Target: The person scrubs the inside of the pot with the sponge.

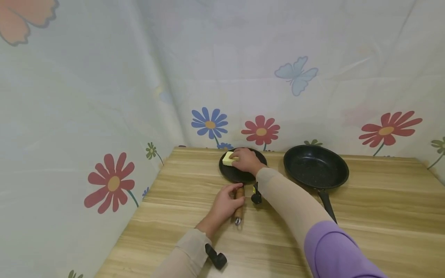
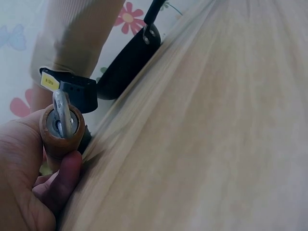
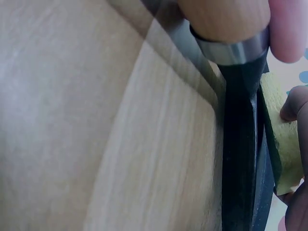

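A small black pan (image 1: 236, 175) with a wooden handle (image 1: 238, 204) lies near the table's back edge. My left hand (image 1: 224, 202) grips that handle between thumb and fingers; the metal hanging ring (image 2: 62, 115) at its end shows in the left wrist view. My right hand (image 1: 247, 160) reaches over the pan and holds a yellow sponge (image 1: 228, 159) against its inner surface. In the right wrist view, the sponge (image 3: 284, 139) has a dark green scouring side, which faces the pan (image 3: 240, 159), and fingertips press on its yellow side.
A larger black frying pan (image 1: 314, 168) stands on the wooden table (image 1: 382, 204) to the right, its dark handle (image 1: 326, 206) pointing toward the front and partly behind my right sleeve. Flower-printed sheeting (image 1: 226, 77) rises behind the table and along its left side.
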Available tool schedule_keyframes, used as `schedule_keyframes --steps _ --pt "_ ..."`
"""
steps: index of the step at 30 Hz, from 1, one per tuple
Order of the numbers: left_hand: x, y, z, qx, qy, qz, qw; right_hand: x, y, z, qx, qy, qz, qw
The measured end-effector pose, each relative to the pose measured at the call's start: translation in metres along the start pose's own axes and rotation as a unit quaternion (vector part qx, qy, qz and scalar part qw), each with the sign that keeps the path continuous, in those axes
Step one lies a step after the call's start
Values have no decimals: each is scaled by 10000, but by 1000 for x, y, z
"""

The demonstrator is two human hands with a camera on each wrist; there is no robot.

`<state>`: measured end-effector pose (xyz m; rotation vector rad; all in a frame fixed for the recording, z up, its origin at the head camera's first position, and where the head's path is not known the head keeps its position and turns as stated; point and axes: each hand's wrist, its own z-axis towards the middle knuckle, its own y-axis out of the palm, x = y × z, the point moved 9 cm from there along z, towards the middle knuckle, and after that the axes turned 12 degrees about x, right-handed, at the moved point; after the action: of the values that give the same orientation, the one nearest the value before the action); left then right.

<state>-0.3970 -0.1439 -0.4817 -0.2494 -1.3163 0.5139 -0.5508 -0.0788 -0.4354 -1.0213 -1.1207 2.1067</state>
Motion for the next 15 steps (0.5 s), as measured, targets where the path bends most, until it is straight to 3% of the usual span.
schedule_keyframes --steps 15 --pt "2 -1 1 31 93 53 9999 -18 1 -6 -369 -480 94 9981"
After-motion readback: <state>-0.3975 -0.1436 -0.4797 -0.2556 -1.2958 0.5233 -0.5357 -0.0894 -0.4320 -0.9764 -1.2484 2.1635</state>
